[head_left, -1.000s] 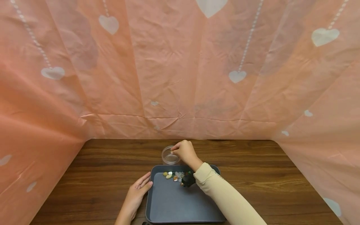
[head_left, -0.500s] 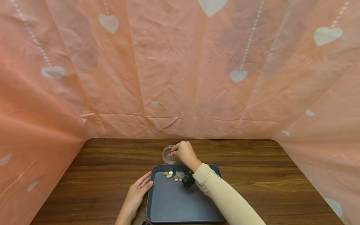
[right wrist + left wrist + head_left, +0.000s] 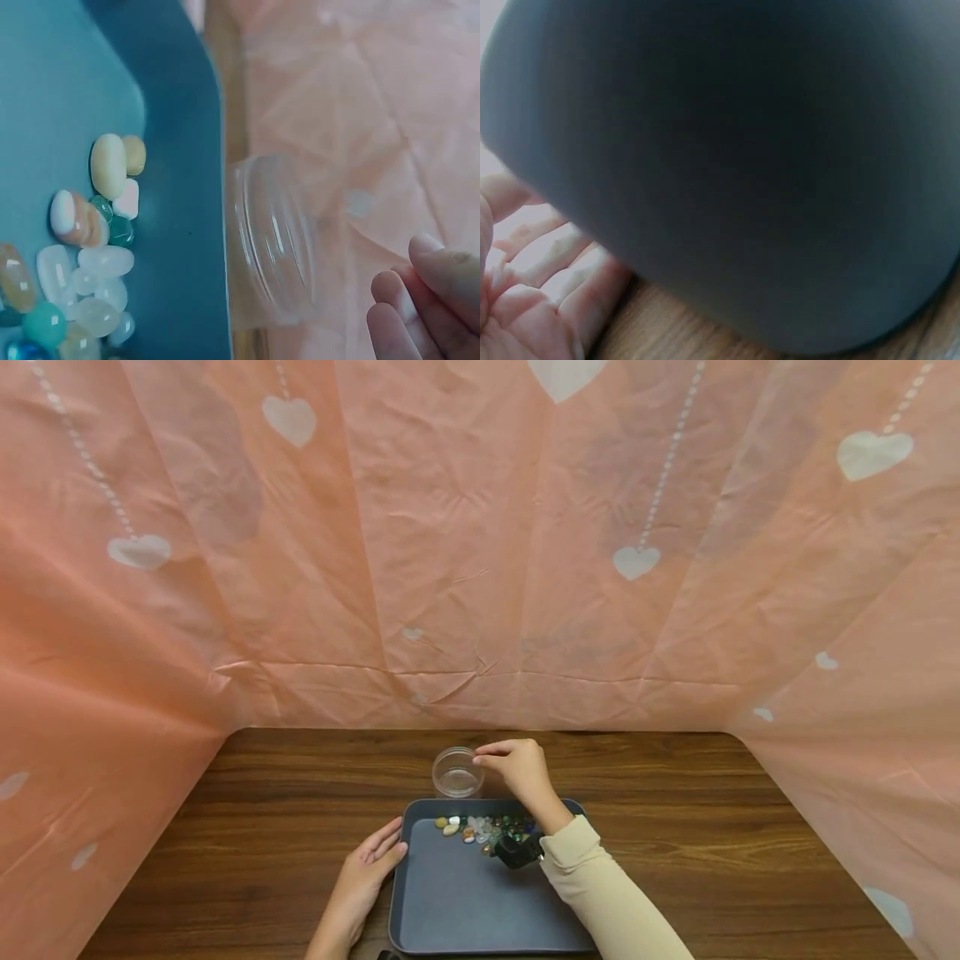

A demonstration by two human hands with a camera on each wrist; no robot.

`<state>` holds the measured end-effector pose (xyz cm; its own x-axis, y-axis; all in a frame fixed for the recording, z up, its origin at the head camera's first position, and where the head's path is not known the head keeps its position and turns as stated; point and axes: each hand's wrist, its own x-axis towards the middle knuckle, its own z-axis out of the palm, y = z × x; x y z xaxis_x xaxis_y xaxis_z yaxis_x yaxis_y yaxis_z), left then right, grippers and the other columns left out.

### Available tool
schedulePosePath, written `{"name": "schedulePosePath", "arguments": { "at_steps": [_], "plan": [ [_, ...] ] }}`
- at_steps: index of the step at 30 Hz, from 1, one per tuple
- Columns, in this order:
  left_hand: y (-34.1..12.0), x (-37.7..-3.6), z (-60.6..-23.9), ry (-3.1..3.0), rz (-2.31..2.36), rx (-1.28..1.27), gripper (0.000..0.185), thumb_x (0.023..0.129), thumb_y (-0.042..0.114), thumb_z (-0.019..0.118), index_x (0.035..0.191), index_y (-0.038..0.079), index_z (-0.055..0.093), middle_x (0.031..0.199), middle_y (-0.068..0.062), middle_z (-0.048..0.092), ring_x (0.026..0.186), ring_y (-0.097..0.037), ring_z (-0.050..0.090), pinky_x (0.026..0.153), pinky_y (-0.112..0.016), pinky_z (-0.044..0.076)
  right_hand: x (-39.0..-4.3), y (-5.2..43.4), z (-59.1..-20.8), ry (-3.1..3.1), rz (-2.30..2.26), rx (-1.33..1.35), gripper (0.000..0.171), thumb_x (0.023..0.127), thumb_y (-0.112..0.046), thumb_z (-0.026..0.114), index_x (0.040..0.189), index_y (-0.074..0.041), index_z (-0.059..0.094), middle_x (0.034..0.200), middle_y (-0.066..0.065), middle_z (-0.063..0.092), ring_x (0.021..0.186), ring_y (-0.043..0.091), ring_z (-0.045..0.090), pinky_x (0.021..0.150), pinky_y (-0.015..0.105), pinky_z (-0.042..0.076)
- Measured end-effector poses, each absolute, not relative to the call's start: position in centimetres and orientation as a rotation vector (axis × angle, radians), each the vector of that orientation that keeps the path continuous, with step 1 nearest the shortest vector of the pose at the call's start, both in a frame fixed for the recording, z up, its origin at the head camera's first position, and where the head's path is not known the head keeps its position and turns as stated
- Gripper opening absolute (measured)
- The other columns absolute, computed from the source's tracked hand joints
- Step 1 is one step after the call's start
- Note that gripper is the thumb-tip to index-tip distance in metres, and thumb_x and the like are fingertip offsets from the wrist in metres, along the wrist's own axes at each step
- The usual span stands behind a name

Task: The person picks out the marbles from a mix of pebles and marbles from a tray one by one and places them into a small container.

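Note:
My right hand is at the right rim of a clear round plastic tub, thumb and fingers nearly together. Nothing shows between its fingertips in the right wrist view, where the hand is apart from the tub. My left hand rests against the left side of a dark grey tray, fingers fairly straight along the outer wall, thumb touching the rim. Several polished pebbles in white, cream, orange and green lie along the tray's far side. Some are hidden behind my right wrist.
Tray and tub stand on a brown wood-grain table, the tub just beyond the tray's far wall. A black wrist camera hangs under my right wrist over the pebbles. Pink curtains with white hearts enclose the table.
My right hand has drawn back to the right, from over the tub's mouth to its rim. A small pale thing earlier between its fingertips no longer shows. The left hand stays put.

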<state>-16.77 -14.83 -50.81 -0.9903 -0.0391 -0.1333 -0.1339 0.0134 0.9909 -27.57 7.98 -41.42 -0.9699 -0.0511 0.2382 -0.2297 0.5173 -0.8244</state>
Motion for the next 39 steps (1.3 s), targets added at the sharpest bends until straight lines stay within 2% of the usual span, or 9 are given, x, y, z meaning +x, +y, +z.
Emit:
{"name": "schedulePosePath", "arguments": {
  "at_steps": [5, 11, 19, 28, 34, 39],
  "plan": [
    [-14.9, -16.7, -50.6, 2.198, 2.146, -0.184, 0.055, 0.097, 0.024, 0.065, 0.145, 0.003, 0.049, 0.146, -0.019, 0.053, 0.135, -0.03, 0.052, 0.101, -0.025, 0.049, -25.9, 10.0, -41.6, -2.51, 1.641, 0.062, 0.014, 0.08, -0.02, 0.082, 0.089, -0.009, 0.082, 0.089, 0.007, 0.079, 0.088, 0.014, 0.072, 0.071, 0.022, 0.053],
    [-15.0, -16.5, -50.5, 2.203, 2.135, -0.205, 0.054, 0.097, 0.024, 0.065, 0.145, 0.004, 0.049, 0.145, -0.018, 0.054, 0.135, -0.029, 0.052, 0.103, -0.028, 0.048, -24.1, 12.1, -41.7, -2.445, 1.685, -0.031, 0.02, 0.08, -0.021, 0.084, 0.093, -0.006, 0.081, 0.092, 0.01, 0.079, 0.084, 0.007, 0.071, 0.072, 0.018, 0.053],
    [-15.2, -16.6, -50.4, 2.196, 2.15, -0.195, 0.054, 0.097, 0.022, 0.064, 0.145, 0.004, 0.049, 0.145, -0.018, 0.054, 0.137, -0.03, 0.05, 0.09, -0.008, 0.044, -22.8, 13.9, -41.9, -2.475, 1.64, -0.074, 0.023, 0.081, -0.022, 0.083, 0.098, -0.007, 0.08, 0.096, 0.01, 0.079, 0.089, 0.009, 0.071, 0.074, 0.016, 0.052],
    [-15.2, -16.6, -50.3, 2.21, 2.157, -0.186, 0.053, 0.097, 0.021, 0.064, 0.145, 0.002, 0.049, 0.145, -0.021, 0.053, 0.136, -0.03, 0.05, 0.091, -0.009, 0.045, -22.0, 13.3, -43.4, -2.55, 1.699, 0.028, 0.012, 0.08, -0.008, 0.081, 0.09, -0.002, 0.08, 0.088, 0.012, 0.078, 0.079, 0.007, 0.071, 0.068, 0.017, 0.054],
    [-15.1, -16.6, -50.4, 2.217, 2.138, -0.205, 0.053, 0.097, 0.021, 0.064, 0.145, 0.005, 0.05, 0.145, -0.018, 0.054, 0.136, -0.029, 0.05, 0.088, -0.005, 0.042, -21.9, 12.6, -44.6, -2.641, 1.729, 0.094, 0.015, 0.08, -0.008, 0.081, 0.093, -0.001, 0.08, 0.092, 0.014, 0.078, 0.079, 0.008, 0.071, 0.065, 0.019, 0.052],
    [-15.2, -16.7, -50.5, 2.217, 2.142, -0.189, 0.054, 0.097, 0.021, 0.064, 0.146, 0.004, 0.048, 0.146, -0.018, 0.053, 0.137, -0.03, 0.049, 0.089, -0.005, 0.042, -22.1, 12.4, -45.3, -2.726, 1.67, 0.138, 0.016, 0.079, -0.009, 0.082, 0.093, -0.002, 0.08, 0.086, 0.011, 0.078, 0.062, 0.007, 0.063, 0.055, 0.023, 0.049]
  ]
}}
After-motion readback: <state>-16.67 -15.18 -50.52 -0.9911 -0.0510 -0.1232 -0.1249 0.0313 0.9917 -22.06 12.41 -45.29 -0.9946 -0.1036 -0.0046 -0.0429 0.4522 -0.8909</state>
